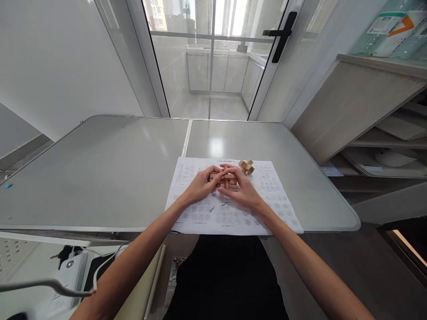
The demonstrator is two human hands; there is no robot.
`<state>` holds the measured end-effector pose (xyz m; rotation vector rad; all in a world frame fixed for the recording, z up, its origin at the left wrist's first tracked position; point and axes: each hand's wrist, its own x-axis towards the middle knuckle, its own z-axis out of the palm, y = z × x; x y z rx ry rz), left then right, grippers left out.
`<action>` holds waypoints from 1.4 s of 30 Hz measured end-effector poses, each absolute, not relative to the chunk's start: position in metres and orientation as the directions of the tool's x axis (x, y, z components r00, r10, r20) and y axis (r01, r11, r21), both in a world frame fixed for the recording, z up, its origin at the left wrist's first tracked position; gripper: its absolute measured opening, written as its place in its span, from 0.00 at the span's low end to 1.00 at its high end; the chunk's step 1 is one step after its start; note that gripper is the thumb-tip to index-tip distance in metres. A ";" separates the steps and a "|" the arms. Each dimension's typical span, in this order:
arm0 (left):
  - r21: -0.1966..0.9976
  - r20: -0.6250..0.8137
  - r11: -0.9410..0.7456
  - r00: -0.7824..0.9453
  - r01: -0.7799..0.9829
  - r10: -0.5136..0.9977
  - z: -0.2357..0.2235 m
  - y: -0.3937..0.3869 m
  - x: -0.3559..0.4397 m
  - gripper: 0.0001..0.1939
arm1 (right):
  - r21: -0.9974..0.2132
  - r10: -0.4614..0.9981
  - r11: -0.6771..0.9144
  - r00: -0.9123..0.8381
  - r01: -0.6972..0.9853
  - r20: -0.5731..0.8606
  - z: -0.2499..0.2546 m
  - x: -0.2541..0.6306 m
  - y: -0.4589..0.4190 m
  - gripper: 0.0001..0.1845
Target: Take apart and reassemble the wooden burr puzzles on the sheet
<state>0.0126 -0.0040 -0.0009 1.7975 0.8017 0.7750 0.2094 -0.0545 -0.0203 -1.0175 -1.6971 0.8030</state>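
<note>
A wooden interlocking puzzle [225, 177] of crossed bars rests on a printed instruction sheet [230, 213] in the middle of the table. My left hand [200, 186] grips its left side with curled fingers. My right hand [240, 186] holds its right side, fingers closed over the top bars. A second small cluster of wooden puzzle pieces [247, 166] lies on the sheet just beyond my right hand, untouched.
The grey folding table [100, 178] has a centre seam and a rounded right corner. A glass door [213, 58] stands behind it. Open shelves [383, 133] are at the right. A white device with cables [66, 271] sits low on the left.
</note>
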 end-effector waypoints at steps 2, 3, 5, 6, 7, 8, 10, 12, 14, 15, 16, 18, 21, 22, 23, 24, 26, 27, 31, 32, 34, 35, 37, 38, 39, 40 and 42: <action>0.945 0.141 -0.284 0.582 0.163 0.801 0.001 -0.004 0.011 0.20 | -0.854 0.894 0.444 -0.203 0.272 0.400 -0.020 0.210 -0.055 0.25; 0.947 0.139 -0.280 0.586 0.157 0.798 0.002 -0.003 0.011 0.20 | -0.846 0.888 0.455 -0.205 0.279 0.411 -0.020 0.210 -0.055 0.27; 0.947 0.142 -0.283 0.588 0.154 0.796 0.003 -0.003 0.011 0.20 | -0.830 0.878 0.477 -0.196 0.289 0.436 -0.021 0.211 -0.055 0.29; 0.946 0.143 -0.285 0.588 0.157 0.796 0.003 -0.002 0.011 0.20 | -0.826 0.876 0.482 -0.186 0.293 0.446 -0.022 0.211 -0.054 0.29; 0.946 0.142 -0.284 0.585 0.157 0.798 0.003 -0.002 0.011 0.20 | -0.823 0.874 0.486 -0.175 0.295 0.453 -0.023 0.210 -0.054 0.28; 0.948 0.141 -0.279 0.583 0.154 0.800 0.003 -0.001 0.011 0.20 | -0.821 0.872 0.489 -0.166 0.296 0.460 -0.023 0.210 -0.054 0.28; 0.953 0.140 -0.269 0.580 0.141 0.803 0.002 -0.001 0.012 0.20 | -0.817 0.868 0.497 -0.149 0.294 0.474 -0.024 0.209 -0.053 0.27; 0.957 0.143 -0.262 0.578 0.128 0.804 0.002 0.000 0.012 0.20 | -0.812 0.864 0.503 -0.140 0.294 0.485 -0.024 0.208 -0.053 0.26; 0.958 0.142 -0.259 0.580 0.124 0.802 0.001 0.000 0.012 0.19 | -0.802 0.859 0.511 -0.142 0.308 0.492 -0.023 0.208 -0.053 0.24; 0.958 0.141 -0.259 0.580 0.124 0.802 0.001 0.000 0.011 0.19 | -0.796 0.857 0.514 -0.148 0.320 0.494 -0.023 0.208 -0.053 0.23; 0.958 0.140 -0.257 0.580 0.125 0.802 0.000 0.000 0.011 0.19 | -0.790 0.855 0.516 -0.153 0.331 0.495 -0.022 0.208 -0.053 0.22; 0.958 0.134 -0.255 0.586 0.129 0.799 0.000 0.000 0.011 0.19 | -0.793 0.861 0.508 -0.159 0.337 0.484 -0.021 0.209 -0.053 0.20; 0.950 0.135 -0.272 0.589 0.150 0.797 -0.002 -0.001 0.011 0.19 | -0.821 0.876 0.482 -0.139 0.306 0.462 -0.021 0.210 -0.052 0.10; 0.946 0.139 -0.282 0.585 0.160 0.799 -0.002 -0.002 0.011 0.19 | -0.825 0.877 0.479 -0.127 0.299 0.463 -0.021 0.210 -0.051 0.08; 0.941 0.145 -0.292 0.579 0.169 0.802 -0.003 -0.002 0.011 0.18 | -0.826 0.877 0.479 -0.116 0.297 0.467 -0.022 0.210 -0.050 0.07; 0.936 0.153 -0.303 0.572 0.177 0.806 -0.004 -0.002 0.012 0.18 | -0.824 0.875 0.481 -0.107 0.299 0.472 -0.022 0.210 -0.050 0.08; 0.925 0.171 -0.327 0.560 0.192 0.811 -0.005 -0.003 0.013 0.18 | -0.822 0.874 0.482 -0.102 0.303 0.475 -0.023 0.211 -0.049 0.09; 0.919 0.182 -0.341 0.553 0.198 0.813 -0.005 -0.003 0.013 0.17 | -0.825 0.876 0.480 -0.103 0.299 0.472 -0.023 0.211 -0.049 0.09; 0.901 0.216 -0.378 0.535 0.213 0.817 -0.007 -0.002 0.013 0.16 | -0.846 0.880 0.475 -0.112 0.241 0.462 -0.021 0.211 -0.050 0.08; 0.900 0.217 -0.380 0.536 0.214 0.816 -0.007 -0.002 0.013 0.16 | -0.853 0.882 0.471 -0.114 0.225 0.457 -0.021 0.211 -0.051 0.08; 0.902 0.206 -0.374 0.544 0.216 0.813 -0.008 -0.002 0.013 0.16 | -0.863 0.889 0.459 -0.118 0.210 0.443 -0.021 0.211 -0.051 0.09; 0.906 0.198 -0.365 0.549 0.213 0.812 -0.007 -0.001 0.012 0.16 | -0.868 0.893 0.450 -0.116 0.210 0.435 -0.021 0.211 -0.051 0.09; 0.918 0.181 -0.343 0.561 0.197 0.808 -0.007 -0.001 0.012 0.16 | -0.875 0.901 0.434 -0.104 0.214 0.421 -0.020 0.210 -0.051 0.10; 0.925 0.173 -0.331 0.569 0.186 0.804 -0.006 -0.001 0.012 0.16 | -0.878 0.903 0.429 -0.096 0.212 0.418 -0.020 0.210 -0.052 0.10; 0.930 0.168 -0.322 0.576 0.176 0.800 -0.006 -0.002 0.012 0.17 | -0.881 0.905 0.424 -0.088 0.208 0.415 -0.020 0.210 -0.052 0.10; 0.934 0.166 -0.317 0.581 0.167 0.797 -0.005 -0.002 0.012 0.17 | -0.884 0.907 0.420 -0.081 0.205 0.412 -0.020 0.210 -0.052 0.10; 0.936 0.167 -0.314 0.586 0.159 0.793 -0.005 -0.002 0.012 0.17 | -0.885 0.907 0.420 -0.071 0.202 0.415 -0.019 0.210 -0.052 0.10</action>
